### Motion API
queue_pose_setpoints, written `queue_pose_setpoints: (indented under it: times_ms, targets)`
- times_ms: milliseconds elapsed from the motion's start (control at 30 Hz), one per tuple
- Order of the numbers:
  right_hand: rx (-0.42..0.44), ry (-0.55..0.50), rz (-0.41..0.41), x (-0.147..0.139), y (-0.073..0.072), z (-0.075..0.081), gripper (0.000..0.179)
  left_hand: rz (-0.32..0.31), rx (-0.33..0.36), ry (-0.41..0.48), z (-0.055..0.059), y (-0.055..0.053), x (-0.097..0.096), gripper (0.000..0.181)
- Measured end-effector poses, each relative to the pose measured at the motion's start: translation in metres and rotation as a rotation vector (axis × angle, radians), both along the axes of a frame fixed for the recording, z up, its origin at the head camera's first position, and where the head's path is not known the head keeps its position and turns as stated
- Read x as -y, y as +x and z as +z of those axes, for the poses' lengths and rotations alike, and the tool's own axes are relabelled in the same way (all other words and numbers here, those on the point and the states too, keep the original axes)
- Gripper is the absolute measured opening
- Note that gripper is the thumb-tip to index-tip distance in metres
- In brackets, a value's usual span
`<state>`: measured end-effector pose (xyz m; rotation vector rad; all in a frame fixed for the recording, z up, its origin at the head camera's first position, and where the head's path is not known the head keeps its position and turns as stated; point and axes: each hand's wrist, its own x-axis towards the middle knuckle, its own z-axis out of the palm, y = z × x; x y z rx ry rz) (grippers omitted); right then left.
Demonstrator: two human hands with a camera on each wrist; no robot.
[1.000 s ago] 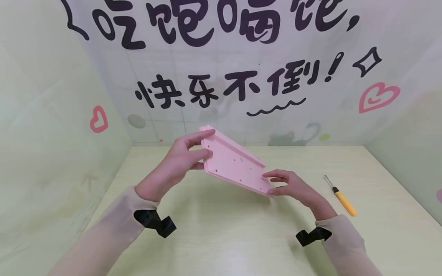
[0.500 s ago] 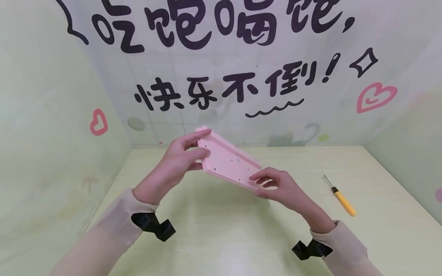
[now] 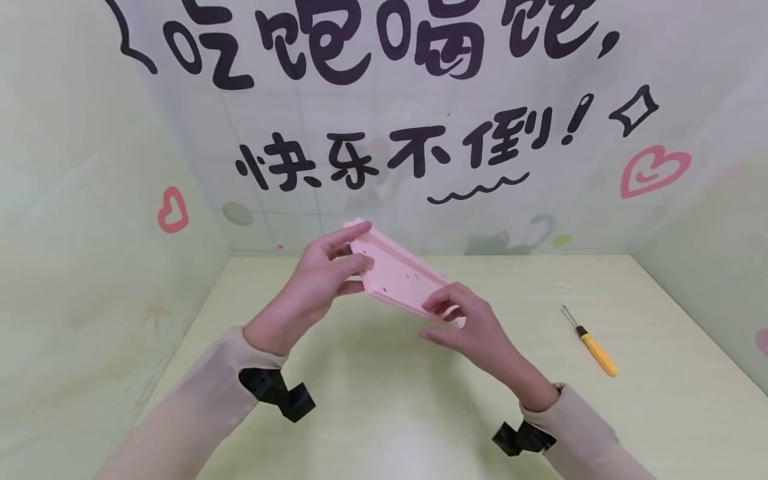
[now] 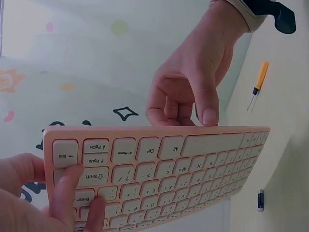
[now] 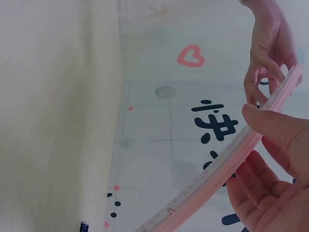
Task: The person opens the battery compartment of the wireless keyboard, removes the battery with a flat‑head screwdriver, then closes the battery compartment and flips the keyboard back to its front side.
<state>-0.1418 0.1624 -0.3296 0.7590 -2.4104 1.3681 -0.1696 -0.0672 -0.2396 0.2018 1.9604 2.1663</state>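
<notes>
A pink keyboard (image 3: 393, 270) hangs tilted above the table, its underside toward the head camera. My left hand (image 3: 318, 277) grips its raised end, with fingertips over the End and Enter keys in the left wrist view. At the lower part, my right hand (image 3: 477, 330) has its curled fingers against the underside and its thumb at the long edge beside the space bar. Seen from the right wrist, the right thumb (image 5: 270, 123) lies at the key-side edge while the fingers curl beneath. White keycaps (image 4: 159, 169) cover the top face.
On the table (image 3: 372, 413) at right lies a yellow-handled tool (image 3: 594, 347) with two thin metal prongs. A small dark battery-like cylinder (image 4: 260, 200) lies on the table too, hidden in the head view. A printed wall sheet (image 3: 372, 213) closes off the back.
My right hand has slid leftward along the keyboard from its lower end, and its thumb has dropped to the lower edge. The left hand keeps its grip almost in place.
</notes>
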Motion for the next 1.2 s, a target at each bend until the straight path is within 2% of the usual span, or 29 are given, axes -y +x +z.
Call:
queue_pose_setpoints:
  times_ms: [133, 233, 400, 500, 600, 733, 900, 1067, 1200]
  targets:
    - [-0.107, 0.003, -0.015, 0.002, -0.002, -0.002, 0.026, 0.012, 0.034, 0.036, 0.0, 0.0, -0.003, 0.058]
    - [-0.219, 0.023, -0.026, 0.003, -0.004, -0.002, 0.027, 0.014, 0.042, 0.052, 0.002, 0.0, -0.006, 0.058]
    - [-0.402, 0.084, -0.086, 0.003, -0.006, 0.0, 0.028, 0.033, 0.031, 0.072, 0.007, 0.001, -0.013, 0.056]
    - [-0.46, 0.095, -0.124, 0.001, -0.007, 0.0, 0.027, 0.051, 0.008, 0.078, 0.01, 0.003, -0.02, 0.053]
    - [-0.493, 0.091, -0.147, 0.0, -0.008, 0.001, 0.028, 0.065, -0.027, 0.091, 0.011, 0.004, -0.028, 0.05]
    - [-0.508, 0.076, -0.139, -0.002, -0.009, 0.001, 0.028, 0.068, -0.077, 0.111, 0.013, 0.004, -0.037, 0.046]
    - [-0.498, 0.078, -0.13, -0.006, -0.008, 0.001, 0.029, 0.043, -0.105, 0.126, 0.016, 0.002, -0.047, 0.044]
    - [-0.479, 0.095, -0.159, -0.008, -0.007, 0.002, 0.03, 0.016, -0.131, 0.104, 0.02, 0.003, -0.054, 0.044]
    - [-0.48, 0.069, -0.184, -0.008, -0.006, 0.002, 0.031, 0.004, -0.158, 0.087, 0.024, 0.003, -0.062, 0.047]
